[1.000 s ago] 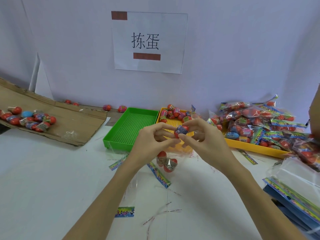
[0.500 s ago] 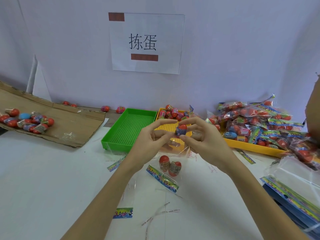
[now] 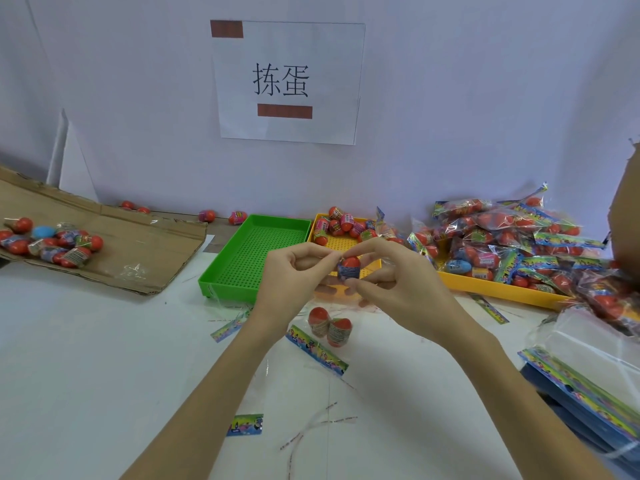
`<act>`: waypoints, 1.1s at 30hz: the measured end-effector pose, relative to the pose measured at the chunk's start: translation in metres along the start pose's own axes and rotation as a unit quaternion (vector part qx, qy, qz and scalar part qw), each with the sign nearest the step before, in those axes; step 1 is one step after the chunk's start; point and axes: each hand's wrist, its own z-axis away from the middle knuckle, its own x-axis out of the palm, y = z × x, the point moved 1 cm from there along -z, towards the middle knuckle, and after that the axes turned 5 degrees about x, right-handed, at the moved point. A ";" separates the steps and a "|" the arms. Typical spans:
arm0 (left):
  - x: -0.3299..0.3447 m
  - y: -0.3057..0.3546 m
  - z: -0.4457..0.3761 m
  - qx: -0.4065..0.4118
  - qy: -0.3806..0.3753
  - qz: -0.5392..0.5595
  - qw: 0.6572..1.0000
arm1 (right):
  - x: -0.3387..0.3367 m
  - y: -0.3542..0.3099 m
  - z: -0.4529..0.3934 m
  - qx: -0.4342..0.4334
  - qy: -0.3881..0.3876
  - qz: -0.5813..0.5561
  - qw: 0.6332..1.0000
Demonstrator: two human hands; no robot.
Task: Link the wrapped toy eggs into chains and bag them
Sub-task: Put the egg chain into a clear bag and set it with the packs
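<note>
Left hand [image 3: 294, 271]: thumb and forefinger pinching the clear wrapper at the egg's left side.
Right hand [image 3: 398, 282]: fingers pinching the wrapped egg [image 3: 349, 268].
Wrapped egg: raised above the counter [image 3: 86, 358], in front of the yellow tray [image 3: 346, 242].
Counter middle: two wrapped eggs [image 3: 329, 325] lying together.

White table [image 3: 86, 375] against a pale lavender wall [image 3: 467, 98], paper sign [image 3: 287, 81] taped up, flat even light.

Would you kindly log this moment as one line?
left hand pinches wrapper | right hand holds egg | two eggs on table
</note>
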 end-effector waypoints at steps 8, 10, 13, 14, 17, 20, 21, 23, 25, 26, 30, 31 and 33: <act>0.001 0.000 0.001 0.032 0.043 -0.053 0.997 | 0.001 -0.004 0.001 -0.009 -0.008 0.064 0.998; 0.000 0.001 0.001 0.032 0.049 -0.065 0.996 | 0.003 -0.007 0.001 -0.015 -0.010 0.064 0.998; 0.001 0.002 0.002 0.050 0.051 -0.107 0.992 | 0.009 -0.009 0.004 -0.002 -0.016 0.070 0.997; 0.002 0.003 0.002 0.059 0.048 -0.127 0.989 | 0.011 -0.008 0.004 0.002 -0.018 0.072 0.997; 0.002 0.003 0.002 0.070 0.043 -0.145 0.986 | 0.012 -0.007 0.003 0.017 -0.017 0.062 0.998; 0.002 0.005 0.001 0.046 0.019 -0.094 0.994 | 0.009 -0.007 0.002 0.039 -0.015 0.059 0.997; 0.001 0.006 0.001 0.030 0.002 -0.072 0.997 | 0.008 -0.006 0.002 0.042 -0.007 0.060 0.997; 0.000 0.007 -0.001 -0.006 -0.056 -0.061 0.997 | 0.005 -0.004 0.000 0.049 0.018 0.047 0.998; -0.003 0.005 -0.002 -0.029 -0.127 -0.108 0.986 | 0.003 -0.002 -0.002 0.060 0.042 0.014 0.997; -0.003 0.004 -0.001 -0.037 -0.156 -0.120 0.980 | 0.002 -0.001 -0.003 0.070 0.052 -0.002 0.996; 0.001 -0.001 0.002 -0.033 -0.154 -0.124 0.980 | 0.001 0.005 -0.004 0.130 0.069 -0.101 0.984; 0.001 -0.001 0.002 -0.028 -0.147 -0.124 0.981 | 0.001 0.006 -0.004 0.140 0.066 -0.120 0.981; 0.001 -0.002 0.002 -0.025 -0.141 -0.121 0.982 | 0.002 0.006 -0.003 0.139 0.053 -0.132 0.980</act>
